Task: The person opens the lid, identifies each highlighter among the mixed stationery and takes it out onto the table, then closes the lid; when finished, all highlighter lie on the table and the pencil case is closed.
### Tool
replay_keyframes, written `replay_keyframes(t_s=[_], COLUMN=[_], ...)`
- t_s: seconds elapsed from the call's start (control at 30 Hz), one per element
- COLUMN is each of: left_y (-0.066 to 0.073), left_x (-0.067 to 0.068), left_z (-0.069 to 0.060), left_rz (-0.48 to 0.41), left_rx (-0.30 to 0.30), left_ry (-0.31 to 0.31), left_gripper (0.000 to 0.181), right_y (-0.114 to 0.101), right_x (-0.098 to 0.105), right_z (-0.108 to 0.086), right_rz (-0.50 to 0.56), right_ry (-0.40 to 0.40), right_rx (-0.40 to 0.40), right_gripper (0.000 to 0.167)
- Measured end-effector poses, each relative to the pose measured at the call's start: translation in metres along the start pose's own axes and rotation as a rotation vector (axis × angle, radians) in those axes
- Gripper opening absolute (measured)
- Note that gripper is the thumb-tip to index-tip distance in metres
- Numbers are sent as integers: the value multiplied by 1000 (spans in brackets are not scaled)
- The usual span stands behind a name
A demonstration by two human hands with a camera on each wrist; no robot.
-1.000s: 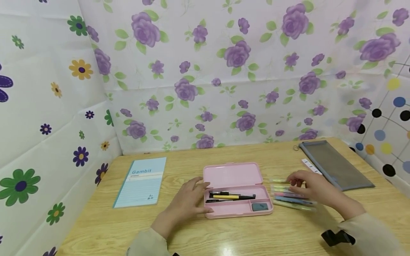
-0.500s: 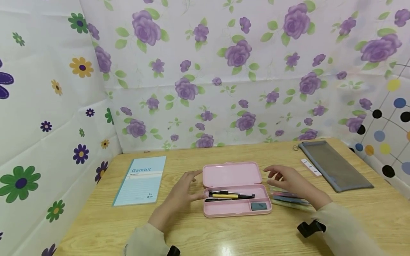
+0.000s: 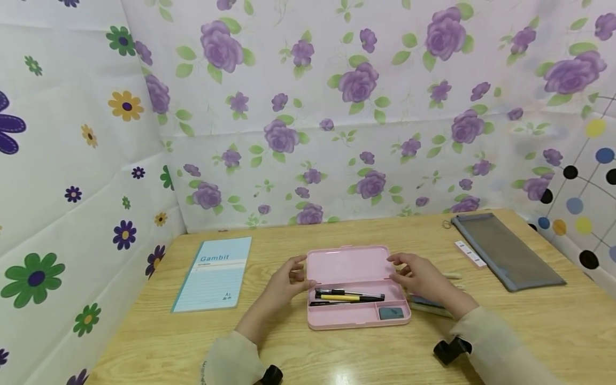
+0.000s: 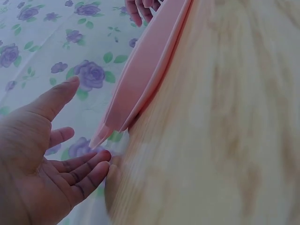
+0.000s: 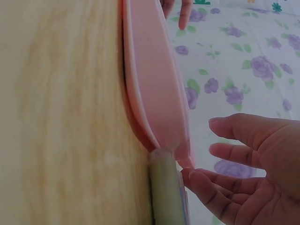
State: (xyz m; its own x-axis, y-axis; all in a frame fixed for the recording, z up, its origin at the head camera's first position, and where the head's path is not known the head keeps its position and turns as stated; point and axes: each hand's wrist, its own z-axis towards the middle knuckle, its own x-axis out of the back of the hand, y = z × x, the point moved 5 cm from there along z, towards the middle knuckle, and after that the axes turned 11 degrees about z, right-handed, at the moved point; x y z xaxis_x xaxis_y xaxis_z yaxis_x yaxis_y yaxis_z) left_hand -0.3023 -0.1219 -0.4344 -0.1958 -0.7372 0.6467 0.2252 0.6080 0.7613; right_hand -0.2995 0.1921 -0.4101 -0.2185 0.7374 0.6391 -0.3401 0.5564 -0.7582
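An open pink pencil case (image 3: pixel 348 264) lies on the table, its lid tipped back. Several pens (image 3: pixel 348 295) lie in its long compartment, and a dark eraser (image 3: pixel 391 313) sits in the small one at front right. My left hand (image 3: pixel 281 286) is at the lid's left side, fingers spread and gently bent. At the opposite side is my right hand (image 3: pixel 423 280), its fingertips by the lid's right edge. The right wrist view puts a fingertip (image 5: pixel 190 176) close to the lid's corner; contact is hard to tell. Neither hand grips anything.
Highlighters (image 3: pixel 430 307) lie right of the case, partly hidden under my right hand. A light blue notebook (image 3: pixel 212 275) lies at left. Far right are a grey mesh pouch (image 3: pixel 507 251) and a small white-and-pink strip (image 3: pixel 470 254). Floral cloth (image 3: pixel 327 160) hangs behind the table.
My right hand has moved left from above the highlighters to the lid's right edge. My left hand has shifted from the case's lower left side up towards the lid.
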Motion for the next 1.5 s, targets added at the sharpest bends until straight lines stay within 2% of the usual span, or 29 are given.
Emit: replay_keyframes(t_s=[0.3, 0.43, 0.6, 0.77, 0.93, 1.13, 1.5], left_y=[2, 2, 1, 0, -2, -2, -3], left_x=[-3, -7, -10, -10, -11, -11, -12], left_z=[-3, -3, -2, -1, -2, -3, -3], left_rz=[-106, -114, -113, -134, -114, -147, -145], left_rx=[9, -18, -35, -46, -46, -65, -81], left_ry=[10, 12, 54, 103, 140, 147, 175], left_gripper=[69, 65, 61, 66, 73, 77, 81], right_y=[-1, -1, 1, 4, 6, 8, 10], right_x=[-5, -7, -8, -8, -6, -6, -8], right_z=[-3, -5, -5, -3, -2, -4, -6], right_rz=[19, 35, 36, 14, -6, -19, 1], right_ry=[33, 46, 85, 124, 157, 160, 158], right_rx=[5, 11, 28, 9, -12, -12, 7], right_gripper=[43, 45, 52, 62, 65, 66, 69])
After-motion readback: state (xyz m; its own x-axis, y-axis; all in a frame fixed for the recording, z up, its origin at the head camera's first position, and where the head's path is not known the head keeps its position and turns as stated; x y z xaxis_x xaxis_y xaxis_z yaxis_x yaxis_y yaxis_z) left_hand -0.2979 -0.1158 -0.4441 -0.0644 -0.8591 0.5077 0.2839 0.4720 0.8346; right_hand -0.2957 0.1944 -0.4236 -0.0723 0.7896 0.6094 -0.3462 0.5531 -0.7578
